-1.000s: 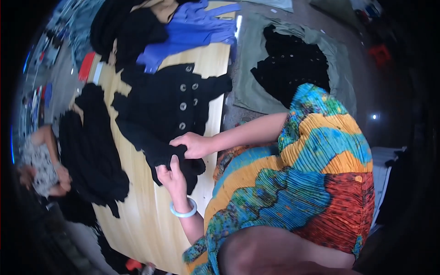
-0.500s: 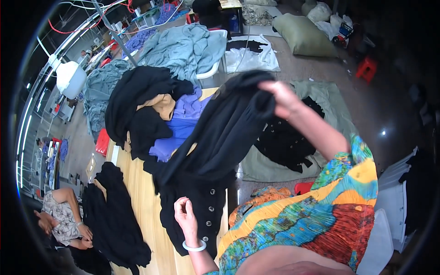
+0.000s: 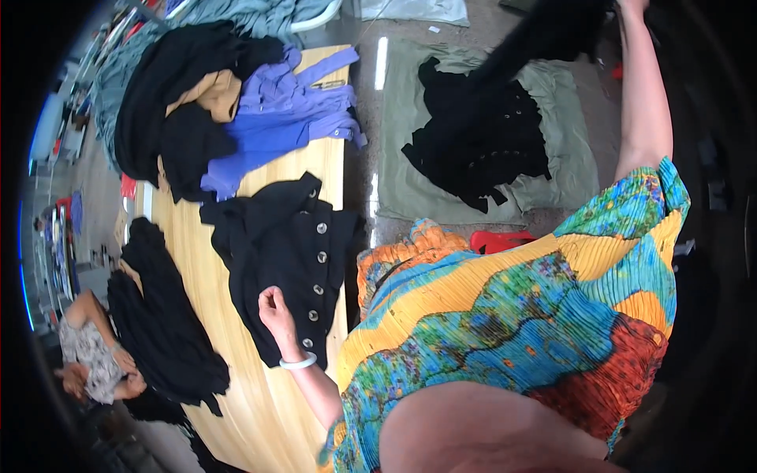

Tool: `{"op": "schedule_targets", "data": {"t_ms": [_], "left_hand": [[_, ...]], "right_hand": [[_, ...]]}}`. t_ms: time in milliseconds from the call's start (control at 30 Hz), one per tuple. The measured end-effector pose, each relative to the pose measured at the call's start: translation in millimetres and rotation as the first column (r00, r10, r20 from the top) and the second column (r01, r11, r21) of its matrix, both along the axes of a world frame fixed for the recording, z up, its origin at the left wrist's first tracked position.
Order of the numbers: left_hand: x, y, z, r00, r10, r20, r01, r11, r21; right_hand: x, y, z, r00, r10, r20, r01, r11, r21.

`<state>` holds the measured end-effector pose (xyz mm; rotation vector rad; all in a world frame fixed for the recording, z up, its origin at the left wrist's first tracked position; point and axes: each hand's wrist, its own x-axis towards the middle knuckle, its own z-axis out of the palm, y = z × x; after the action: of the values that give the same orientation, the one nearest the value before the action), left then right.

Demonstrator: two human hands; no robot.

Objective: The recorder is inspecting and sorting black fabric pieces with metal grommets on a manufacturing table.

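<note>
Left hand (image 3: 277, 317): left of center, loosely curled. Right arm (image 3: 646, 110): extended upward; right hand (image 3: 633, 5) cropped at upper-right edge.

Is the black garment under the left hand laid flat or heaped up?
Mostly flat: the garment spreads over the table, its row of fasteners facing up.

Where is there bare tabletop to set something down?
The table has a bare strip between the black pile and buttoned garment, widening beside the left forearm; a smaller patch lies between that garment and purple clothes. The far end, with its black heap, is crowded.
</note>
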<state>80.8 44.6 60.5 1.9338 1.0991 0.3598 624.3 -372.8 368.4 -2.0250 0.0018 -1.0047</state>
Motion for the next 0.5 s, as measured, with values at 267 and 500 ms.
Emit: {"op": "schedule_targets", "data": {"t_ms": [267, 500], "left_hand": [[-35, -15, -7, 0.979, 0.177, -0.102, -0.165, 0.980, 0.112], [-139, -30, -52, 0.856, 0.508, -0.095, -0.506, 0.862, 0.045]], "right_hand": [[141, -51, -243, 0.598, 0.318, -0.736, -0.671, 0.701, -0.243], [-113, 210, -375, 0.222, 0.552, -0.804, -0.972, 0.189, -0.139]]}}
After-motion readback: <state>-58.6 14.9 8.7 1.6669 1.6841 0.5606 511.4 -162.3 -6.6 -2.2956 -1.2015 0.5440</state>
